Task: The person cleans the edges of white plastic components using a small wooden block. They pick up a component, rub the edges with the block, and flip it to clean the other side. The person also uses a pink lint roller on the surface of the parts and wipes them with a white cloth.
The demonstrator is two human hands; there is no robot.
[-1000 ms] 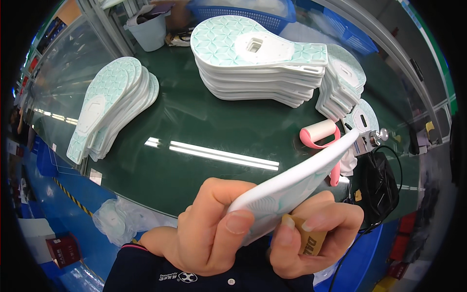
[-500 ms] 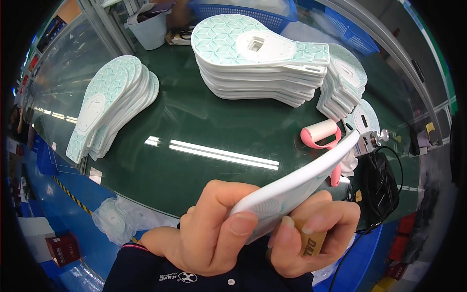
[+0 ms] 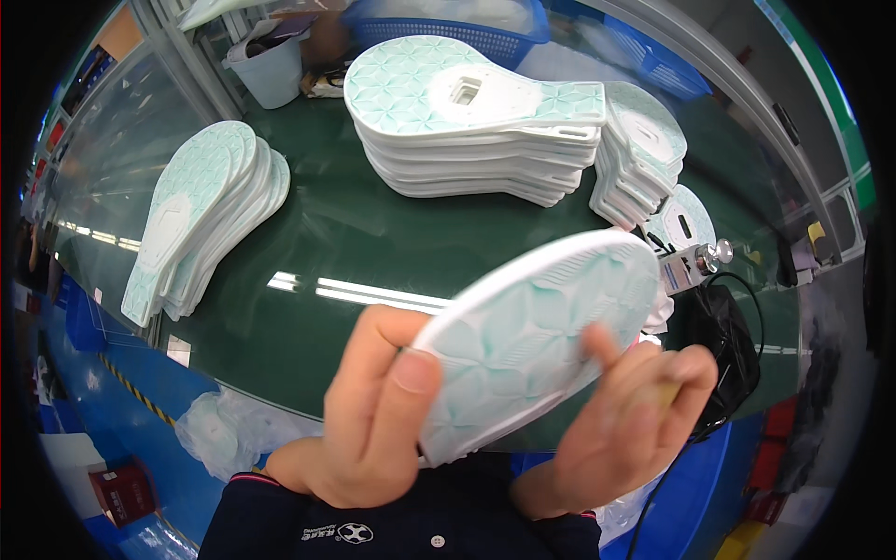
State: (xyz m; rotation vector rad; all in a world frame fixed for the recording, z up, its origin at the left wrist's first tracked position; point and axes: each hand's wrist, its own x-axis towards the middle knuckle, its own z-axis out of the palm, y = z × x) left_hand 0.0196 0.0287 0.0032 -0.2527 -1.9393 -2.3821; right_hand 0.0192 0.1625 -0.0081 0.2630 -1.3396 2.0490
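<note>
My left hand [image 3: 369,411] grips the lower left edge of a white plastic panel [image 3: 532,327], thumb on the near face. Mint-green petal relief covers that face, which is tilted up toward me. My right hand [image 3: 621,434], smeared by motion, is at the panel's lower right side with its fingers curled. A small tan block [image 3: 668,392] shows faintly between those fingers. Beyond them stands a tall stack of matching paddle-shaped panels [image 3: 420,93], each with a slot in its wide part. The held panel hides most of a pink-handled roller on the table.
More panels lie stacked at the left [image 3: 191,205] and back right [image 3: 644,140] of the glossy green table [image 3: 308,233]. Toward the right are a metal-knobbed device [image 3: 695,266] and a black bag [image 3: 733,355] with a cable. Blue baskets [image 3: 448,33] and a pale bin [image 3: 271,70] stand behind.
The panel has turned from nearly edge-on to show its patterned face. My right hand has moved right, and the tan block in it is now mostly covered. The whole view has shifted slightly.
</note>
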